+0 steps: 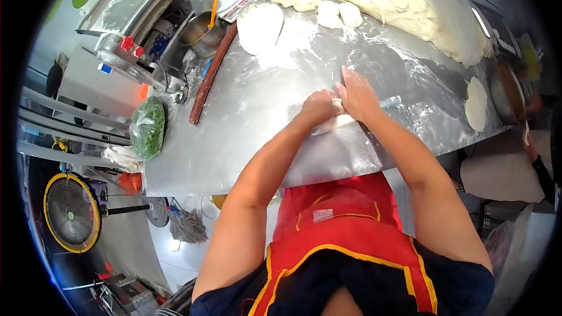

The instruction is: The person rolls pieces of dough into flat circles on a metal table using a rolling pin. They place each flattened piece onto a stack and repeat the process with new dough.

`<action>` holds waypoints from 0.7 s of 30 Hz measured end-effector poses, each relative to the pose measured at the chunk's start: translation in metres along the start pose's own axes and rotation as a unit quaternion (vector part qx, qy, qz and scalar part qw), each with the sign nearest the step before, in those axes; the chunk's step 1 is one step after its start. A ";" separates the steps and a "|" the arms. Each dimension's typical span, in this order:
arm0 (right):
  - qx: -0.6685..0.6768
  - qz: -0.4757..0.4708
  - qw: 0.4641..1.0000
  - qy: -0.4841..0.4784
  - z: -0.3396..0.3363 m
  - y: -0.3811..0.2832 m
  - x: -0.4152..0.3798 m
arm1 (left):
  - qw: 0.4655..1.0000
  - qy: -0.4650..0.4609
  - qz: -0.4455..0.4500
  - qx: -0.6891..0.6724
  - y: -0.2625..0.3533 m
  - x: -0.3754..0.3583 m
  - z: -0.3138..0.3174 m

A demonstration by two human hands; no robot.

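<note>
Left hand [319, 106]: fingers curled, any grip I cannot tell | right hand [359, 95]: fingers straight, gripping nothing visible | dough [338, 123]: could stick if flour [287, 58] thins

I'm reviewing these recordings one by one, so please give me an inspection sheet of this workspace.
Surface: grey table, dusted with white powder.
Things worked on: small dough piece, partly hidden; large dough mass at the far side.
Clutter: red-brown stick, pot and scale towards the left; bag of greens at the left edge.
Hands: left hand and right hand close together at the small dough piece; exact grip hidden.
Cables: nothing clearly seen.
Surroundings: fan and mop off the table's left end.
</note>
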State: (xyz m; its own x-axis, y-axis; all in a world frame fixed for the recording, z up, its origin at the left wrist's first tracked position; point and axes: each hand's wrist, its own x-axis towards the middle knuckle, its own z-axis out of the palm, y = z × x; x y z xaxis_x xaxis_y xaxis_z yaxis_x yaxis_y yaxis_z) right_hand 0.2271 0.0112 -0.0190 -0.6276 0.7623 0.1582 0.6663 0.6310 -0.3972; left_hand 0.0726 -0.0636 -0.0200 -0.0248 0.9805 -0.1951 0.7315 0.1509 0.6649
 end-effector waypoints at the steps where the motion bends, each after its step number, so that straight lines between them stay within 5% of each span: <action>1: 0.023 -0.004 1.000 -0.020 -0.005 -0.003 -0.015 | 0.999 -0.035 -0.011 -0.009 -0.003 0.001 -0.001; 3: -0.081 -0.106 0.991 0.002 0.001 0.017 -0.076 | 0.999 0.052 0.002 0.002 -0.025 -0.008 0.006; 5: -0.080 -0.108 0.991 -0.022 -0.020 0.016 -0.126 | 0.987 0.161 0.010 -0.015 -0.067 -0.013 0.019; 8: -0.084 -0.090 0.992 -0.018 -0.012 0.014 -0.111 | 0.942 -0.055 -0.127 -0.307 -0.069 -0.021 0.018; 10: -0.057 -0.039 0.997 -0.020 -0.002 0.007 -0.058 | 0.994 -0.087 -0.013 -0.064 -0.020 -0.025 -0.010; 12: -0.033 0.003 0.999 -0.009 0.008 -0.001 -0.014 | 0.998 0.052 0.005 0.033 -0.010 -0.008 0.008; 14: -0.047 0.003 0.998 0.034 0.028 0.007 0.013 | 0.996 0.040 -0.038 0.075 0.007 -0.003 0.011; 21: -0.054 -0.101 0.991 -0.064 -0.020 0.006 -0.132 | 0.981 -0.095 0.090 0.144 -0.015 0.018 0.003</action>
State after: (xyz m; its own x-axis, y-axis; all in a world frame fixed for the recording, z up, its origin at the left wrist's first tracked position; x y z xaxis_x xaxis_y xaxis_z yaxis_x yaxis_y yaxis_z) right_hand 0.3223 -0.0826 -0.0240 -0.7939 0.5988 0.1050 0.5572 0.7858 -0.2685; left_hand 0.0632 -0.0484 -0.0364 0.2301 0.9428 -0.2411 0.8752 -0.0922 0.4749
